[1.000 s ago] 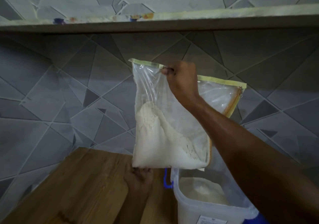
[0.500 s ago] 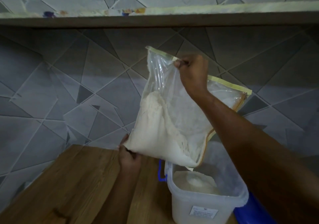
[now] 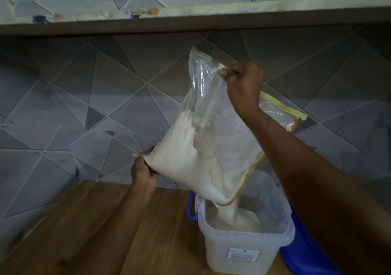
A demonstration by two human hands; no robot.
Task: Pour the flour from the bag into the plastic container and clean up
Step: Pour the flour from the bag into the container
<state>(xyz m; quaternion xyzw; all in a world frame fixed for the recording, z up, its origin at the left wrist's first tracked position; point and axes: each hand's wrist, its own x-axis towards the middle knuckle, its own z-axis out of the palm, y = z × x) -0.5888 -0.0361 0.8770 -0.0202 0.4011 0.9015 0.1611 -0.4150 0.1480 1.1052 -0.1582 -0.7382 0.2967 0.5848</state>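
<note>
Above the right edge of the wooden surface (image 3: 88,232), the clear plastic zip bag (image 3: 211,139) of white flour (image 3: 190,154) is tilted, its lower corner over the open translucent plastic container (image 3: 245,251). Right hand (image 3: 243,86) pinches the bag's upper edge; left hand (image 3: 143,171) grips its lower left corner. Flour streams into the container.

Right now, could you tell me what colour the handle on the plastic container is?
Blue; the handle on the plastic container shows best in the head view.
</note>
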